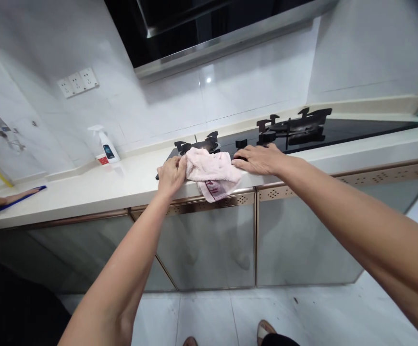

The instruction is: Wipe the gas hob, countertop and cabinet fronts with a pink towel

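A pale pink towel (212, 168) with dark red marking lies bunched between my hands. It covers part of the front of the black gas hob (353, 137) and hangs over the counter's front edge. At the hob's left front corner, my left hand (172, 174) is closed with bent fingers around the edge, its thumb side against the towel; the fingertips are hidden. My right hand (257, 159) rests open and palm down on the hob's front part, just right of the towel. Its fingers point left beside a black knob (241, 143). Burner supports (302, 126) stand behind.
A white spray bottle (107, 145) with a small red-and-white item (103, 159) stands at the back wall. Another person's hand (21, 196) rests by a blue strip (32, 192) on the left counter. A range hood (230, 43) hangs above; cabinet doors (209, 245) are below.
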The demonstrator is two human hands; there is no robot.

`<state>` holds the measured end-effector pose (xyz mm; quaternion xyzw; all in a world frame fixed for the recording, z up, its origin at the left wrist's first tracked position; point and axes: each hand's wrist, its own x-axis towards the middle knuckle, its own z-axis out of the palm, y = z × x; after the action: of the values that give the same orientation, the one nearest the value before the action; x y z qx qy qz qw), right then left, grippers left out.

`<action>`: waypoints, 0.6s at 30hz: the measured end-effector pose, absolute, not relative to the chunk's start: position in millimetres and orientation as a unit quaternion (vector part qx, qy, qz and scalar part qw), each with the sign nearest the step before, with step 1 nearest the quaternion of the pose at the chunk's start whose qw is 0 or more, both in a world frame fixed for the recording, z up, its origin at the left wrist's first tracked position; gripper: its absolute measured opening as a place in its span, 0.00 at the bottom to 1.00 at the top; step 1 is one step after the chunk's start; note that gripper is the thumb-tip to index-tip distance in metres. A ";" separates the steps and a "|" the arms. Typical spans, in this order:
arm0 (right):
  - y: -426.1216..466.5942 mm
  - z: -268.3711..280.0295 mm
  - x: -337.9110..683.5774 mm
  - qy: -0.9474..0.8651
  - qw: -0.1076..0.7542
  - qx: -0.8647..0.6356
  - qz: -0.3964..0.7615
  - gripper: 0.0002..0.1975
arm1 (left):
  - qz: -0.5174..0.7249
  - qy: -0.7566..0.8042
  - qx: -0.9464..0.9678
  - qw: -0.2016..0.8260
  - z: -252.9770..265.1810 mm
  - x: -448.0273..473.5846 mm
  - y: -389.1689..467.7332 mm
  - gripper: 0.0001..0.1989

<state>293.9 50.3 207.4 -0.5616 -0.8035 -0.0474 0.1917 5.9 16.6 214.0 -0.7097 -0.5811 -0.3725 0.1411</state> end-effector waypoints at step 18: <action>55.7 203.2 301.2 -0.781 0.268 -0.563 -0.027 0.38 | -0.265 -0.567 -0.766 0.149 234.7 71.3 17.9 0.27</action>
<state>301.2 55.7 203.2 -0.5632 -0.7810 -0.0270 0.2684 71.3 17.9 234.7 -0.7657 -0.5668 -0.2652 0.1488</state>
